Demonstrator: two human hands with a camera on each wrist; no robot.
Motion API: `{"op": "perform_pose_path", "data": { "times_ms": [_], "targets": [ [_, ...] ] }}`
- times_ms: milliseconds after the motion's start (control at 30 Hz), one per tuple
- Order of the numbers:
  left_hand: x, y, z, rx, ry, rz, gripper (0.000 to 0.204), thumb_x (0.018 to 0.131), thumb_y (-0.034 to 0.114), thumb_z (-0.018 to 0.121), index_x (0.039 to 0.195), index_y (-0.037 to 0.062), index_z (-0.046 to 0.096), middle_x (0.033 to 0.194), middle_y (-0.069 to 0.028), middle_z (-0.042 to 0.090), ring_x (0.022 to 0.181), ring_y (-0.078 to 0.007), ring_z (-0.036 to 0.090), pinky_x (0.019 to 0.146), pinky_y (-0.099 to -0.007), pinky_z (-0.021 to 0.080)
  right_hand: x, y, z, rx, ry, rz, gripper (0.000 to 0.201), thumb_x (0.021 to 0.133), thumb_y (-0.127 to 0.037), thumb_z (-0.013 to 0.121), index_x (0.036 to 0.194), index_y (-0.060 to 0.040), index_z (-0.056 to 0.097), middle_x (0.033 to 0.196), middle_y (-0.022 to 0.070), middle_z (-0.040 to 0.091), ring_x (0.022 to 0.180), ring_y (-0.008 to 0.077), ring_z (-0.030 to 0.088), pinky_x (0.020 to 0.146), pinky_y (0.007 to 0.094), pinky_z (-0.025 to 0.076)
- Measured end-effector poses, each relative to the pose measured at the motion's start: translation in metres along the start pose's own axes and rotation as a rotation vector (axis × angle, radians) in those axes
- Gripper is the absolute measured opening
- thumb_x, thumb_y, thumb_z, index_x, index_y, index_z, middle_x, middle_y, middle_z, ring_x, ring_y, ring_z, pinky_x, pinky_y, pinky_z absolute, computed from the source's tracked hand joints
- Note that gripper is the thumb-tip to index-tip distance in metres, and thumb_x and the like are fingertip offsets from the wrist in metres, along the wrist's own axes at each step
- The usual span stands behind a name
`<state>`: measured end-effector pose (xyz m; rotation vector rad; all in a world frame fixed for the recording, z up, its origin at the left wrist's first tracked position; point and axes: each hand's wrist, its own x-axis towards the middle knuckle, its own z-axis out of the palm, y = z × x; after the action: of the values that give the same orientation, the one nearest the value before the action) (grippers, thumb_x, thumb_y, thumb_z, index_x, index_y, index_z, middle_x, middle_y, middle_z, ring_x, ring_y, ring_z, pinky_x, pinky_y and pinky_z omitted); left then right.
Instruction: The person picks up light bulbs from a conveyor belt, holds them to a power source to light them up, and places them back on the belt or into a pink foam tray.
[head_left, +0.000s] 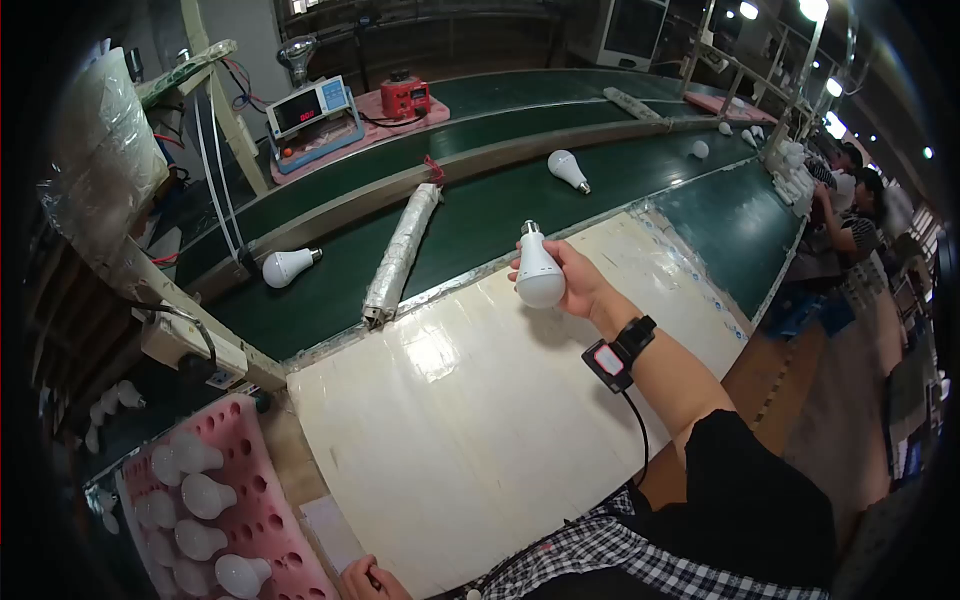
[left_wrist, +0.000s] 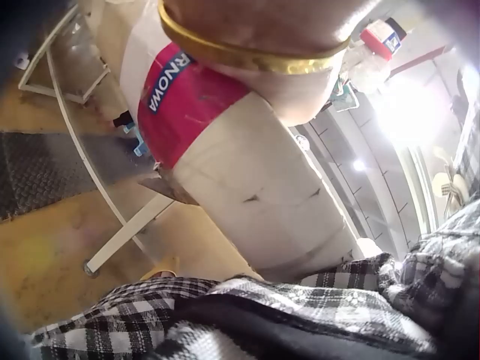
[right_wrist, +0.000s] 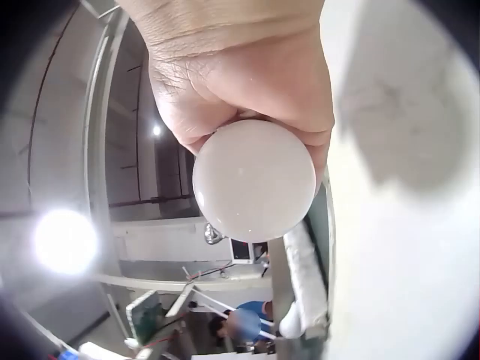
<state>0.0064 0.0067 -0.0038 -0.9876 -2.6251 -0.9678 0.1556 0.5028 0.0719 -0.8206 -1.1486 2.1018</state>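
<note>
White bulb (head_left: 539,272) sits in the right hand (head_left: 575,280), fingers curled round it, dome toward the person, screw cap pointing at the green belt (head_left: 480,215). It hangs above the pale table (head_left: 480,400) near the belt edge. On the belt: a wrapped roll (head_left: 401,252) just left, two loose bulbs (head_left: 288,266) further off. Pink tray (head_left: 250,440) of bulbs at lower left. Left hand (head_left: 362,580) at the bottom edge; grip can't be told.

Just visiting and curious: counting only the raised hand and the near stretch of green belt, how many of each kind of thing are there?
Held bulb, in the right hand: 1
Loose bulbs lying on the green belt: 2
Wrapped roll lying on that belt: 1
Total: 4
</note>
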Motion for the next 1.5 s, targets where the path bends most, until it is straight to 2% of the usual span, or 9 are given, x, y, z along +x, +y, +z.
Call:
{"op": "perform_pose_path", "data": {
  "times_ms": [67, 200, 300, 433, 500, 933, 1200, 1267, 1500],
  "targets": [
    [-0.002, 0.002, -0.013, 0.01, -0.017, -0.026, 0.016, 0.085, 0.006, 0.057, 0.097, 0.0045, 0.066, 0.093, -0.0153, 0.064, 0.085, -0.031, 0.06, 0.073, -0.0387, 0.049, -0.039, 0.024, 0.025, 0.241, -0.072, 0.121, 0.04, 0.094, -0.029, 0.049, 0.125, -0.0039, 0.047, 0.1, 0.0125, 0.062, 0.092, 0.023, 0.064, 0.085, 0.0386, 0.054],
    [-0.002, 0.0, -0.009, -0.032, -0.008, 0.001, 0.015, 0.081, 0.001, 0.055, 0.093, 0.0024, 0.063, 0.089, -0.013, 0.061, 0.08, -0.0284, 0.058, 0.068, -0.0363, 0.047, -0.065, 0.069, 0.042, 0.271, -0.106, 0.12, 0.041, 0.095, -0.027, 0.047, 0.129, -0.0037, 0.044, 0.112, 0.0156, 0.06, 0.101, 0.0242, 0.062, 0.087, 0.0384, 0.054],
    [-0.003, -0.001, -0.008, -0.1, 0.01, -0.026, 0.015, 0.078, -0.004, 0.051, 0.09, -0.0005, 0.06, 0.086, -0.0119, 0.057, 0.076, -0.0261, 0.057, 0.064, -0.0339, 0.045, -0.073, 0.08, 0.045, 0.309, -0.157, 0.129, 0.041, 0.093, -0.024, 0.052, 0.128, -0.0039, 0.045, 0.107, 0.0145, 0.061, 0.103, 0.024, 0.061, 0.087, 0.0389, 0.054],
    [-0.007, -0.009, -0.005, -0.119, 0.014, -0.018, 0.015, 0.077, -0.003, 0.052, 0.089, -0.0003, 0.06, 0.086, -0.0123, 0.058, 0.077, -0.0274, 0.057, 0.065, -0.0354, 0.046, -0.086, 0.081, 0.049, 0.313, -0.103, 0.245, 0.042, 0.092, -0.024, 0.053, 0.128, -0.0037, 0.045, 0.103, 0.0133, 0.061, 0.098, 0.0235, 0.063, 0.085, 0.0381, 0.055],
    [-0.007, -0.007, -0.007, -0.109, 0.015, 0.0, 0.015, 0.076, -0.003, 0.052, 0.088, -0.0004, 0.06, 0.086, -0.0126, 0.058, 0.077, -0.0279, 0.057, 0.066, -0.0358, 0.046, -0.09, 0.081, 0.051, 0.113, -0.042, 0.23, 0.042, 0.091, -0.02, 0.051, 0.128, -0.0032, 0.043, 0.099, 0.0122, 0.062, 0.093, 0.0247, 0.065, 0.08, 0.0374, 0.056],
    [-0.007, -0.013, -0.003, -0.091, 0.027, 0.04, 0.014, 0.08, -0.004, 0.053, 0.091, 0.0001, 0.06, 0.087, -0.0111, 0.058, 0.073, -0.0232, 0.056, 0.059, -0.0309, 0.044, -0.089, 0.09, 0.044, 0.239, -0.035, 0.216, 0.052, 0.082, -0.013, 0.053, 0.131, -0.0062, 0.036, 0.088, 0.0129, 0.06, 0.081, 0.0313, 0.067, 0.063, 0.0431, 0.057],
    [-0.005, -0.011, -0.005, -0.048, 0.034, 0.1, 0.013, 0.081, -0.003, 0.053, 0.09, 0.0007, 0.061, 0.087, -0.011, 0.058, 0.072, -0.023, 0.056, 0.057, -0.0312, 0.043, -0.09, 0.088, 0.05, 0.159, -0.037, 0.175, 0.049, 0.083, -0.009, 0.052, 0.129, -0.0032, 0.036, 0.089, 0.012, 0.058, 0.075, 0.0312, 0.066, 0.065, 0.0422, 0.057],
    [-0.005, -0.008, -0.006, -0.067, 0.015, 0.04, 0.014, 0.077, -0.004, 0.053, 0.089, 0.0005, 0.06, 0.085, -0.0119, 0.059, 0.076, -0.0273, 0.058, 0.063, -0.0358, 0.046, -0.089, 0.089, 0.05, 0.175, -0.027, 0.172, 0.049, 0.083, -0.009, 0.052, 0.129, -0.0032, 0.035, 0.088, 0.0118, 0.058, 0.075, 0.0312, 0.066, 0.065, 0.0422, 0.057],
    [-0.008, -0.011, -0.002, -0.129, 0.0, -0.034, 0.015, 0.077, -0.004, 0.053, 0.089, 0.0009, 0.06, 0.086, -0.0117, 0.058, 0.075, -0.027, 0.057, 0.062, -0.0349, 0.046, -0.088, 0.086, 0.052, 0.166, -0.032, 0.161, 0.05, 0.084, -0.011, 0.053, 0.131, -0.0067, 0.035, 0.087, 0.012, 0.06, 0.079, 0.0284, 0.066, 0.064, 0.0402, 0.057]
  ]
}}
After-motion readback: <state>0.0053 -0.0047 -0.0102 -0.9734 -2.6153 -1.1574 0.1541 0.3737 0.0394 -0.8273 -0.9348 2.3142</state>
